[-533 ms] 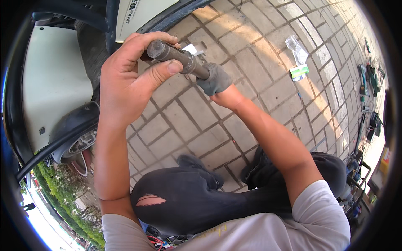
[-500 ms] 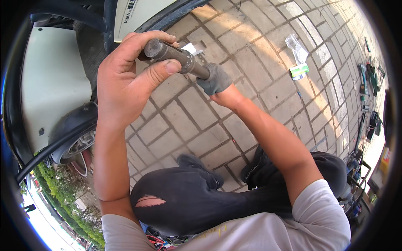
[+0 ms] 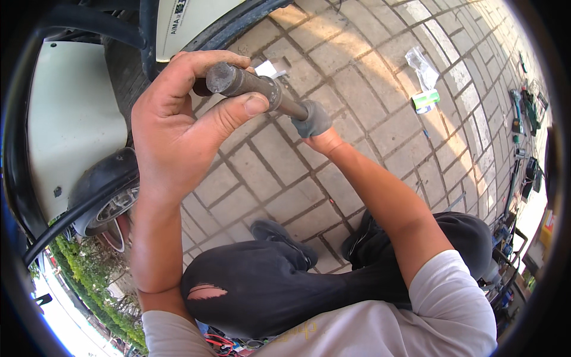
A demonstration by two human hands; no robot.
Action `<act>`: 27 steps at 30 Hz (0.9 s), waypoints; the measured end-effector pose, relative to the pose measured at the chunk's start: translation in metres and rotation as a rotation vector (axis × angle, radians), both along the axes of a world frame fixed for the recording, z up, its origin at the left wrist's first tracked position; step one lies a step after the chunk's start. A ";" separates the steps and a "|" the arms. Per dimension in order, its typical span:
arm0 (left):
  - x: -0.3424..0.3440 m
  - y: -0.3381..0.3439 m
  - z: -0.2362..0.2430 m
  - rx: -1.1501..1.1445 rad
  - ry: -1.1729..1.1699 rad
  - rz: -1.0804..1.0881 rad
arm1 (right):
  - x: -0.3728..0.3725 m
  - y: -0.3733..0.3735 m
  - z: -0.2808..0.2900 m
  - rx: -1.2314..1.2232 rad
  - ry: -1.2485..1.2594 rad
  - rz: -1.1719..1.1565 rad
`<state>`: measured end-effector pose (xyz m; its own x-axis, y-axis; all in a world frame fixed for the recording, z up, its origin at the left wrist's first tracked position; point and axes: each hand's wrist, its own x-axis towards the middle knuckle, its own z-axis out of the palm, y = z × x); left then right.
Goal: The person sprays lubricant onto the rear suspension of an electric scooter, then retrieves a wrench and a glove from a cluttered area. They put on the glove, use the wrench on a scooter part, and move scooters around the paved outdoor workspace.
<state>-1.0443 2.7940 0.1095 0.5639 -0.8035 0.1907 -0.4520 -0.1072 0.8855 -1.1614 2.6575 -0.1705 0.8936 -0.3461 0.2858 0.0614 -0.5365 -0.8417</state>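
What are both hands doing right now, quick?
Left hand: holding the thick end of a metal rod.
Right hand: closed around the rod's thinner end.

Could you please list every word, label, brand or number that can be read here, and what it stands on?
Cream panel, top: dark lettering shows, but I don't copy brands or printed words.
Shirt: faint yellow lettering, too blurred to read.
Green-and-white packet: any print is too small to read.
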 end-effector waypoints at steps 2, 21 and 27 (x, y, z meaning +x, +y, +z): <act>-0.006 -0.004 0.003 0.032 0.086 0.068 | 0.000 0.001 -0.002 0.007 0.003 -0.008; 0.016 -0.017 -0.022 -0.191 0.228 0.064 | -0.005 -0.003 -0.047 -0.079 0.115 -0.053; 0.020 -0.008 -0.025 -0.226 0.257 0.097 | -0.008 0.006 -0.019 0.006 0.253 -0.032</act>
